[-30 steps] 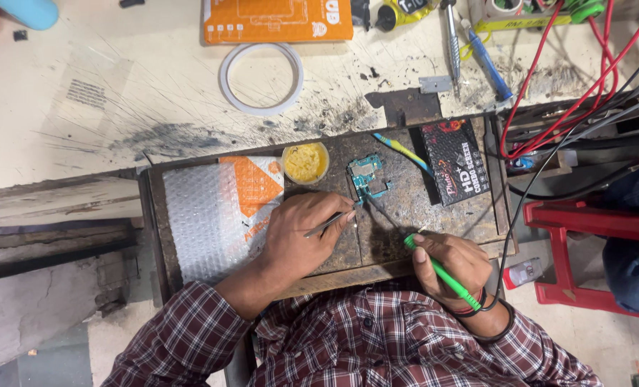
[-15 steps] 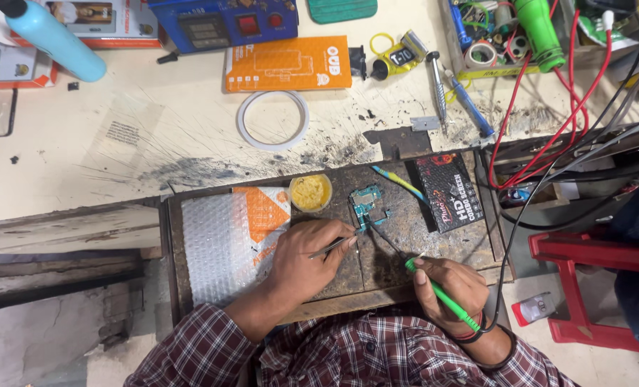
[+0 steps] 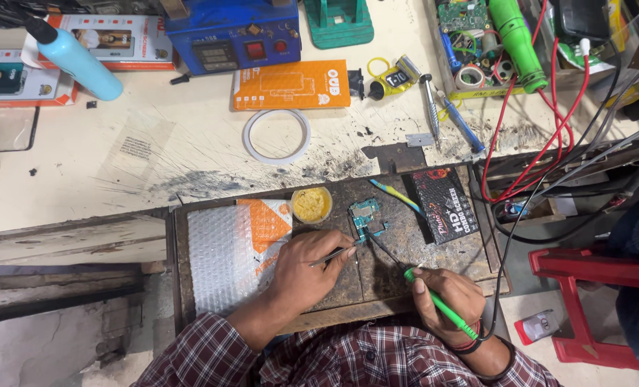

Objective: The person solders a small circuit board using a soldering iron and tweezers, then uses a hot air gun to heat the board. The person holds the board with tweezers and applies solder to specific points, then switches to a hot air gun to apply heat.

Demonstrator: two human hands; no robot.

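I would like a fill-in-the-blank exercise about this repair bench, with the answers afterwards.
1. The right hand holds a soldering iron with a ___ handle.
2. The left hand holds thin metal ___ against the circuit board.
3. The small round tin contains ___ paste.
4. The white tape ring lies just below the ___ box.

Answers: green; tweezers; yellow; orange

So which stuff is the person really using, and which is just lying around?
In use:
left hand with tweezers
right hand with green soldering iron
circuit board
yellow paste pot, close by

Lying about:
tape ring
orange box
blue bottle
screwdriver
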